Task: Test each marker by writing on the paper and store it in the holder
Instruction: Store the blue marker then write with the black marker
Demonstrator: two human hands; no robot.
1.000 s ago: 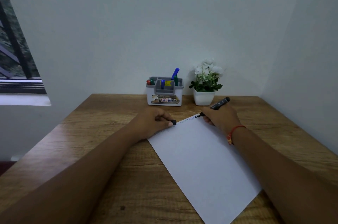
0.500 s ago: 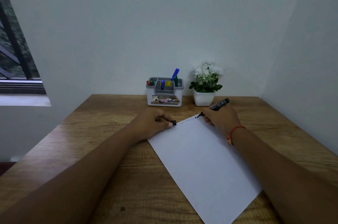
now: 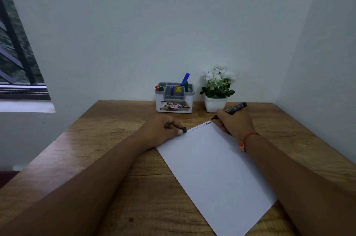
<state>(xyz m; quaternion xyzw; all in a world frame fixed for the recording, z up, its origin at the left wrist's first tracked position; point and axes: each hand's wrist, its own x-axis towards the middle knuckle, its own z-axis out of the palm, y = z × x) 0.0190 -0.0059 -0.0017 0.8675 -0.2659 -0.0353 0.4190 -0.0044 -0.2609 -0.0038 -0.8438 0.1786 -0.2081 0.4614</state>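
A white sheet of paper (image 3: 215,168) lies slanted on the wooden desk, with small scribbles along its far edge. My right hand (image 3: 234,123) grips a black marker (image 3: 236,108), its tip just past the paper's far corner beside a fresh black scribble. My left hand (image 3: 163,129) rests on the paper's left far edge and pinches the black marker cap (image 3: 184,130). The grey and white holder (image 3: 174,107) stands at the back of the desk and holds red, green and blue markers.
A white pot with white flowers (image 3: 216,89) stands right of the holder, close behind my right hand. Walls close off the desk (image 3: 107,151) at the back and right. A window opens at the far left.
My right hand has slid a little to the right along the paper's far edge, leaving a black scribble at the corner. The left hand has stayed put.
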